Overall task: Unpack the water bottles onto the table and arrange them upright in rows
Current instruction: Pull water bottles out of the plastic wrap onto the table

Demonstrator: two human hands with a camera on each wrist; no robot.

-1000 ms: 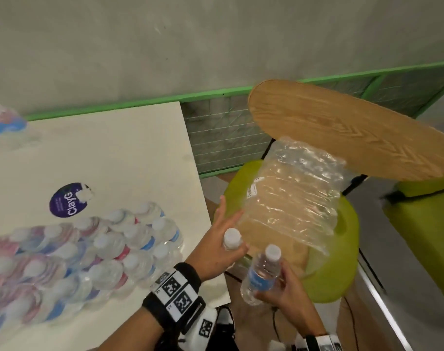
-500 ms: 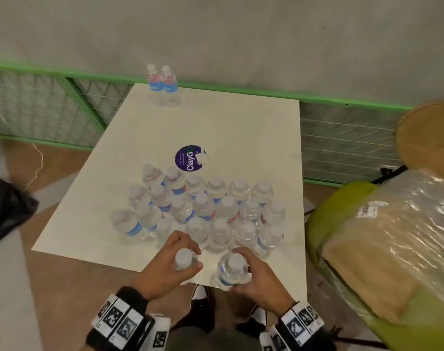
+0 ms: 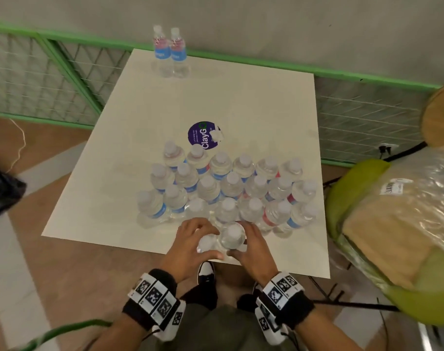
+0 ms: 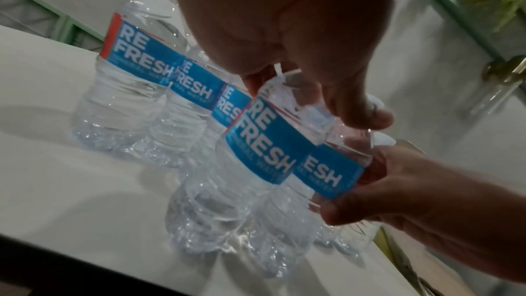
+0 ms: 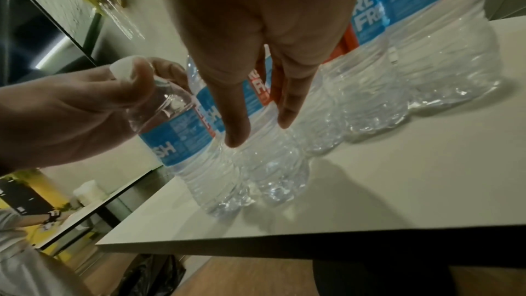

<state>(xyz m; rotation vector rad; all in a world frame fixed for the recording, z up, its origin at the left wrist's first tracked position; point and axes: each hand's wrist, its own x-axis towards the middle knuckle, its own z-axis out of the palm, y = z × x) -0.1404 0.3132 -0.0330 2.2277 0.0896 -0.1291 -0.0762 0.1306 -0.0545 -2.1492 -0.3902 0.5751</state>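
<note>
Several clear water bottles with blue labels (image 3: 228,188) stand upright in a loose cluster on the white table (image 3: 266,117). Two more bottles (image 3: 169,51) stand at the far edge. At the front edge my left hand (image 3: 212,243) grips one bottle (image 4: 256,143) by its neck and shoulder. Right beside it, my right hand (image 3: 238,239) grips a second bottle (image 3: 233,235), fingers and thumb running down its sides (image 5: 256,147). Both held bottles touch each other, and their bases meet the tabletop just in front of the cluster.
A purple round sticker (image 3: 203,135) lies mid-table. To the right is a green chair (image 3: 342,198) holding crumpled plastic wrap (image 3: 406,198), with a round wooden top (image 3: 441,115) behind it. A green mesh fence (image 3: 38,77) runs behind the table, and a black bag (image 3: 3,193) lies on the left floor.
My view swung from the chair with the wrap to the table. Both hands carried their bottles over and brought them down side by side at the table's front edge.
</note>
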